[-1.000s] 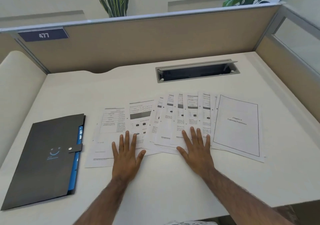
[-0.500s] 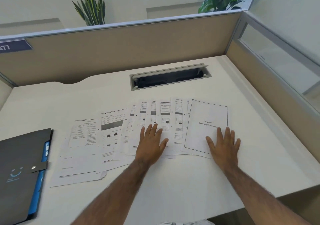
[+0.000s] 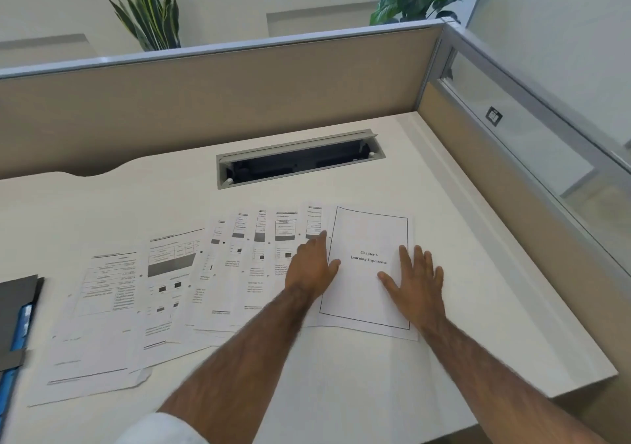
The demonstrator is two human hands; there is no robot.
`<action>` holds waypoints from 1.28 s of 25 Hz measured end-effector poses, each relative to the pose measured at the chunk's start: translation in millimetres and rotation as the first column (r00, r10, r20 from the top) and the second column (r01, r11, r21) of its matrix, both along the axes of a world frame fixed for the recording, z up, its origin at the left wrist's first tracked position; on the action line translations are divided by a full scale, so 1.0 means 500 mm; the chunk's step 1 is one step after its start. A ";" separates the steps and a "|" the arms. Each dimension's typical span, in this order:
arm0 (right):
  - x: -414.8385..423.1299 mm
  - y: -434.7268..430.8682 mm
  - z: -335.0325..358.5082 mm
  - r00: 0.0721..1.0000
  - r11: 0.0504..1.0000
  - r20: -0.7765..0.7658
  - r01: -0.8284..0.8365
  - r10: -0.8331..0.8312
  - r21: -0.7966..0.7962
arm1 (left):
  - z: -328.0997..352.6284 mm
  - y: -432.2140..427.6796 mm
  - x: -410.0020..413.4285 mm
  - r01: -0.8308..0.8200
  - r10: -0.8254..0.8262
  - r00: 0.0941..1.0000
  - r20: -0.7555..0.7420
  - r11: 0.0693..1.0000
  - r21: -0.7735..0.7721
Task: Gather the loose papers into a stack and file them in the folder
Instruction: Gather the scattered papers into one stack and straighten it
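Note:
Several printed papers [image 3: 177, 293] lie fanned out and overlapping across the white desk [image 3: 341, 392]. The rightmost sheet [image 3: 365, 286] is a bordered title page reading "Chapter 6 Learning Experience". My left hand [image 3: 312, 266] lies flat at that page's left edge, fingers together, over the neighbouring sheets. On the right half of the title page my right hand [image 3: 415, 281] presses flat with spread fingers. Neither hand grips anything. The dark grey folder [image 3: 15, 320] with blue inner dividers shows only partly at the left edge.
An open cable tray slot [image 3: 300, 160] is sunk into the desk behind the papers. Beige partition walls [image 3: 211, 102] close the back and right sides, with a glass panel [image 3: 532, 143] at right. Two plants [image 3: 150, 9] stand behind the partition.
Both hands slid to the right across the fanned sheets. The left hand went from the left sheets to the title page's edge, and the right hand onto the title page. The view swung right.

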State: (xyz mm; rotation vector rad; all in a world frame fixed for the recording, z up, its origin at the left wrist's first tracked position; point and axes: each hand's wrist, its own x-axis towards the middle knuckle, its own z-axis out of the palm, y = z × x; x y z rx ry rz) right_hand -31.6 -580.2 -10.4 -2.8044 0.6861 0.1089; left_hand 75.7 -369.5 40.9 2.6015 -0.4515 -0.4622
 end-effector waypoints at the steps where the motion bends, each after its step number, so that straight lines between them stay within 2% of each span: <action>1: 0.002 0.002 -0.005 1.000 1.000 0.006 -0.007 0.007 0.008 | 0.000 -0.010 0.004 -0.060 0.059 0.998 -0.030 0.997 -0.054; 4: 0.012 0.019 -0.015 0.999 1.000 0.047 -0.016 0.014 0.026 | -0.009 -0.031 0.009 -0.300 0.269 0.951 -0.154 0.924 -0.237; 6: 0.021 0.038 -0.017 0.997 0.999 0.073 -0.024 0.022 0.031 | -0.012 -0.035 0.021 -0.412 0.361 0.908 -0.213 0.864 -0.290; 7: 0.025 0.048 -0.018 0.997 0.999 0.078 -0.029 0.026 0.040 | -0.011 -0.034 0.029 -0.416 0.378 0.907 -0.185 0.872 -0.259; 9: 0.034 0.068 -0.018 0.996 0.998 0.085 -0.045 0.040 0.055 | 0.005 -0.027 0.038 -0.346 0.347 0.938 0.014 0.938 -0.026; 11: 0.043 0.085 -0.016 0.995 0.996 0.089 -0.058 0.052 0.071 | 0.010 -0.018 0.042 -0.307 0.278 0.944 0.177 0.937 0.165; 13: 0.049 0.097 -0.014 0.994 0.995 0.093 -0.059 0.051 0.086 | 0.006 -0.013 0.041 -0.300 0.280 0.951 0.129 0.939 0.170; 16: 0.057 0.105 -0.007 0.997 0.993 0.073 -0.047 0.039 0.105 | 0.003 -0.010 0.051 -0.320 0.322 0.947 -0.017 0.944 0.087; 18: 0.060 0.104 0.000 0.998 0.990 0.057 -0.034 0.026 0.133 | -0.001 -0.006 0.061 -0.364 0.360 0.930 -0.066 0.930 -0.053; 20: 0.061 0.100 0.009 0.998 0.985 0.061 -0.025 0.015 0.172 | -0.001 0.002 0.061 -0.452 0.424 0.891 -0.161 0.858 -0.243; 22: 0.061 0.088 0.025 0.993 0.963 0.116 -0.013 -0.019 0.268 | 0.007 0.011 0.060 -0.515 0.446 0.856 -0.263 0.779 -0.357; 24: 0.062 0.067 0.054 0.964 0.867 0.197 0.058 -0.176 0.495 | 0.021 0.023 0.056 -0.529 0.434 0.848 -0.304 0.723 -0.444; 25: 0.061 0.055 0.071 0.934 0.770 0.204 0.105 -0.294 0.629 | 0.031 0.029 0.054 -0.515 0.412 0.857 -0.310 0.697 -0.499; 27: 0.061 0.036 0.102 0.883 0.514 0.119 0.150 -0.454 0.845 | 0.057 0.042 0.050 -0.442 0.332 0.897 -0.292 0.657 -0.611; 28: 0.061 0.031 0.115 0.878 0.369 0.052 0.146 -0.477 0.918 | 0.075 0.048 0.045 -0.396 0.282 0.918 -0.279 0.648 -0.650; 29: 0.059 0.026 0.124 0.880 0.239 0.001 0.128 -0.475 0.963 | 0.095 0.053 0.038 -0.353 0.227 0.936 -0.271 0.640 -0.683; 30: 0.057 0.024 0.131 0.882 0.152 -0.020 0.103 -0.470 0.983 | 0.115 0.058 0.032 -0.326 0.174 0.944 -0.280 0.623 -0.711; 32: 0.056 0.025 0.152 0.867 0.077 0.005 0.038 -0.498 0.996 | 0.155 0.070 0.028 -0.268 0.069 0.956 -0.284 0.593 -0.759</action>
